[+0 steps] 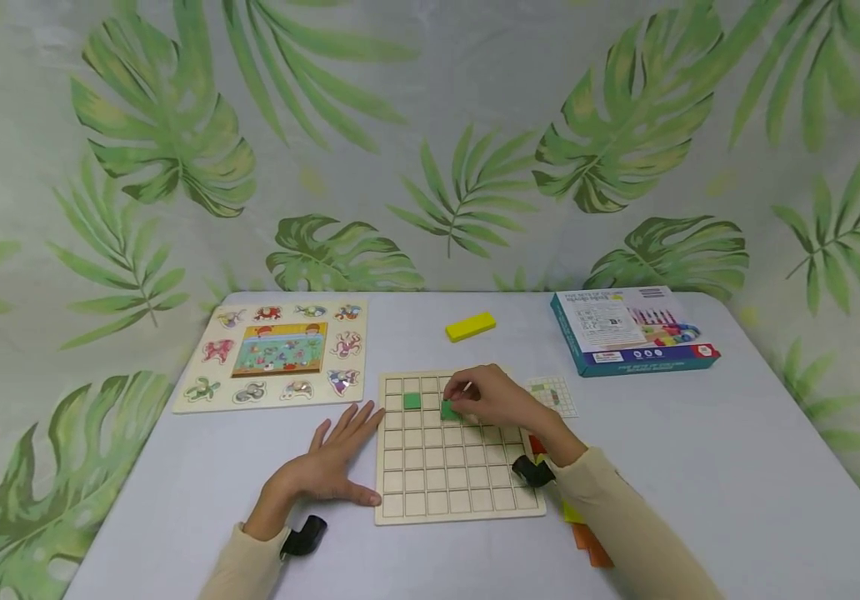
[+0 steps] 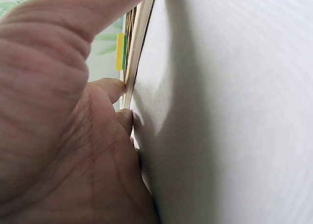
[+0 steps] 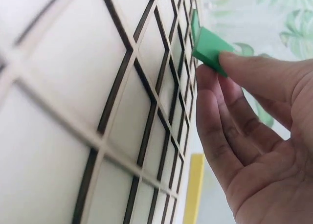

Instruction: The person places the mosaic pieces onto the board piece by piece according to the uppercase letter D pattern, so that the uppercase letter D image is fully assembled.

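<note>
A square wooden grid board [image 1: 437,481] lies on the table before me. One green square tile [image 1: 412,401] sits in a cell of its upper left part. My right hand [image 1: 493,396] pinches another green tile [image 3: 211,47] between thumb and fingers, over the upper middle cells. In the right wrist view this tile is tilted and held by one end. My left hand [image 1: 328,467] lies along the board's left side, its fingers extended, with fingertips and thumb touching the edge. The left wrist view shows fingertips against the board's rim.
A yellow block [image 1: 471,327] lies behind the board. A small pattern card [image 1: 561,397] is to its right, and orange tiles [image 1: 593,546] lie partly under the right forearm. A sea-animal puzzle [image 1: 190,398] stands back left, a teal game box [image 1: 655,360] back right.
</note>
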Available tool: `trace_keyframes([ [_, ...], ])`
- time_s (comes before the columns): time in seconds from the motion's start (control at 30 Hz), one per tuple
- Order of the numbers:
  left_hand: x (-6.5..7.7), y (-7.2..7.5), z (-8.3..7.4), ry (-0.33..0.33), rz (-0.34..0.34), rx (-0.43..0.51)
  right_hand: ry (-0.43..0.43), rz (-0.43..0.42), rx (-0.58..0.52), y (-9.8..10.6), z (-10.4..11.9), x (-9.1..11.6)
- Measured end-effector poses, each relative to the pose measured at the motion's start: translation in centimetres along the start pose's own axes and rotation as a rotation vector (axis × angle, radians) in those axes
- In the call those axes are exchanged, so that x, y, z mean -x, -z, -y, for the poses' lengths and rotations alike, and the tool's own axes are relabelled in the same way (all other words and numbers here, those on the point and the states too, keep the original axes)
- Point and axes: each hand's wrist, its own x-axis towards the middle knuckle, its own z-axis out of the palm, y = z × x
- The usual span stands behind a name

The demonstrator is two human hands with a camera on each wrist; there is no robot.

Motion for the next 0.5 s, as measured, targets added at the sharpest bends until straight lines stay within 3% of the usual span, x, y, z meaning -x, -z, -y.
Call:
trace_keyframes([
  [0.33, -0.1, 0.1, -0.2, -0.002, -0.003, 0.002, 0.034, -0.031, 0.025, -0.8, 0.0, -2.3],
  [0.5, 0.0, 0.0, -0.2, 0.004, -0.006, 0.0, 0.016, -0.052, 0.089, -1.3, 0.0, -2.9],
])
